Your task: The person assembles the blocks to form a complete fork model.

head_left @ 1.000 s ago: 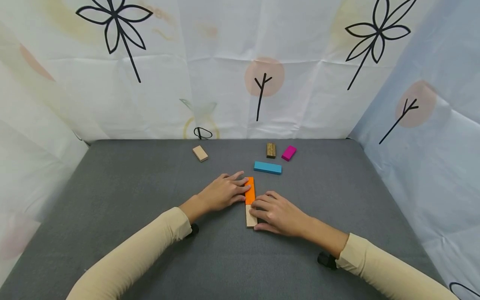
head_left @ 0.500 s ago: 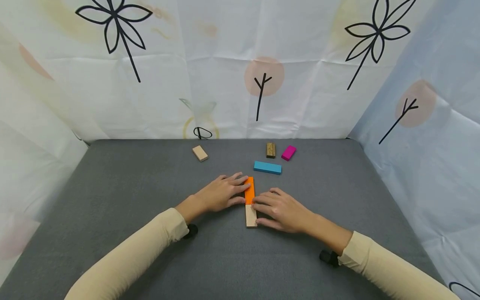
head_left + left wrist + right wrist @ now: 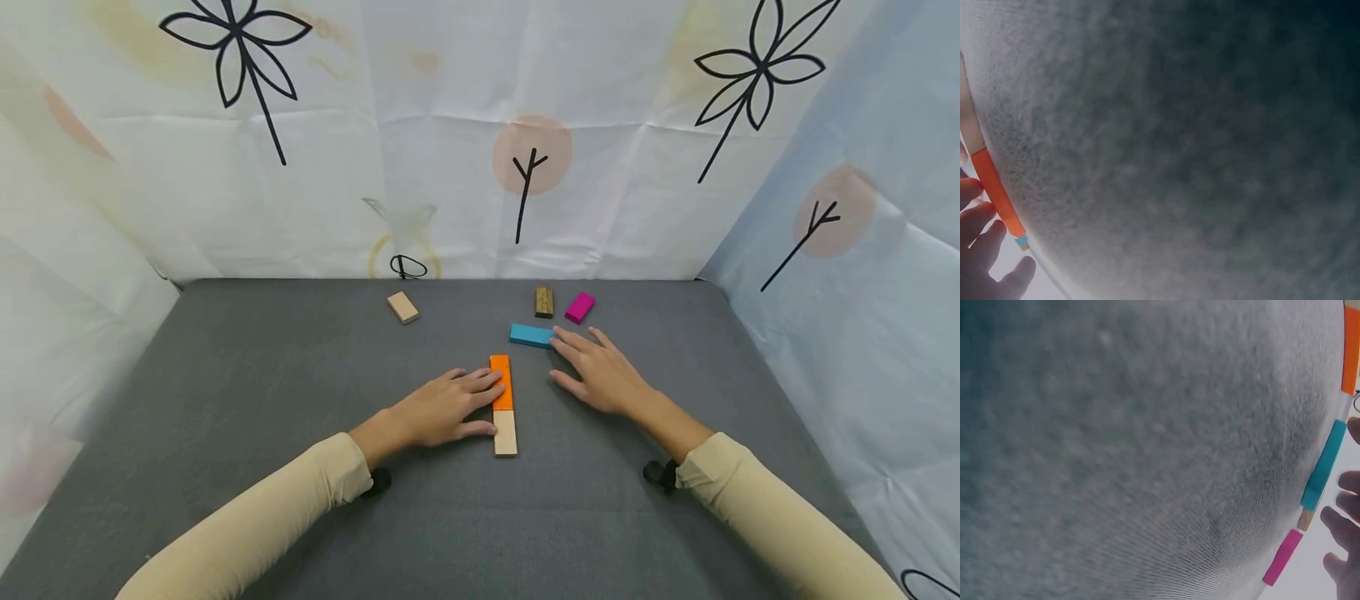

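In the head view, an orange block (image 3: 503, 402) and a pale wooden block (image 3: 506, 440) lie end to end in a line on the grey table. My left hand (image 3: 438, 410) rests over the orange block's left side with fingers extended, its thumb by the pale block's left edge. A blue block (image 3: 529, 335) lies crosswise beyond them. My right hand (image 3: 606, 379) reaches to the blue block's right end with spread fingers, covering that end; whether they touch it cannot be told. In the right wrist view, the fingers (image 3: 1338, 526) appear beside the blue block (image 3: 1324, 467).
Near the table's (image 3: 285, 517) back edge are a short pale block (image 3: 403, 307), a brown streaked block (image 3: 543, 302) and a magenta block (image 3: 580, 307). Patterned cloth (image 3: 450, 150) hangs behind the table and along both sides.
My right hand has left the pale block and moved forward and right to the blue block. My left hand has shifted slightly back along the orange block, its thumb now at the pale one.
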A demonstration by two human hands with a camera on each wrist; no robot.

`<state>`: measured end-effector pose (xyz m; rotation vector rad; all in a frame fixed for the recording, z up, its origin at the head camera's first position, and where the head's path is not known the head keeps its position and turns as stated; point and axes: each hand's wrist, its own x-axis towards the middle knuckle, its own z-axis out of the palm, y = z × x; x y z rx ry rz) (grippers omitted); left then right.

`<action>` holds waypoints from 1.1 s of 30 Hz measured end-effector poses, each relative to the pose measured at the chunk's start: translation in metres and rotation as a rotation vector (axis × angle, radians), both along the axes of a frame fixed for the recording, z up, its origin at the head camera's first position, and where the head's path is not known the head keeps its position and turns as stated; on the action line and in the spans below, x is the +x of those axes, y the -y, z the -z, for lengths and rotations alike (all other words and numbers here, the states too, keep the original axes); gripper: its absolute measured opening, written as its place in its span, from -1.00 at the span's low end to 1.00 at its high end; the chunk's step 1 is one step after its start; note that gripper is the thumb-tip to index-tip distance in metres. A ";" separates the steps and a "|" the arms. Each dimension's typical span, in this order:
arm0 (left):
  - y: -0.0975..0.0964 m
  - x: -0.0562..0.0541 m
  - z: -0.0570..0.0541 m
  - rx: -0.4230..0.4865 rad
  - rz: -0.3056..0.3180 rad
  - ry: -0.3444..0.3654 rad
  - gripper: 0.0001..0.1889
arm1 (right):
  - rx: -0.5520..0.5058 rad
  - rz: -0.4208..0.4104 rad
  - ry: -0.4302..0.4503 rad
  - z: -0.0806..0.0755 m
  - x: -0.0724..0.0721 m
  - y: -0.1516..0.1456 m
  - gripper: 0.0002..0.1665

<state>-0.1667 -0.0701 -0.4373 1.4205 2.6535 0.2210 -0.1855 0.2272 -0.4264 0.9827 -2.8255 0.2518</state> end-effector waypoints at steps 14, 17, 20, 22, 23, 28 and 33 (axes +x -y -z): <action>-0.003 0.000 -0.001 0.046 0.003 -0.002 -0.24 | -0.028 0.016 0.198 -0.004 -0.010 0.003 -0.26; -0.004 0.000 -0.003 0.035 0.005 0.004 -0.24 | -0.023 -0.002 0.210 -0.005 -0.011 0.005 -0.25; -0.005 0.000 -0.005 0.018 0.008 0.022 -0.24 | -0.022 -0.021 0.220 -0.006 -0.011 0.006 -0.27; -0.005 0.000 -0.006 0.011 0.012 0.029 -0.24 | -0.019 -0.030 0.223 -0.005 -0.011 0.007 -0.27; -0.005 -0.001 -0.006 0.008 0.014 0.030 -0.24 | -0.020 -0.036 0.226 -0.006 -0.011 0.008 -0.27; -0.006 -0.001 -0.006 0.001 0.024 0.023 -0.24 | -0.016 -0.063 0.240 -0.005 -0.011 0.011 -0.26; -0.008 -0.001 -0.008 -0.007 0.027 0.028 -0.23 | -0.015 -0.077 0.255 -0.006 -0.008 0.017 -0.27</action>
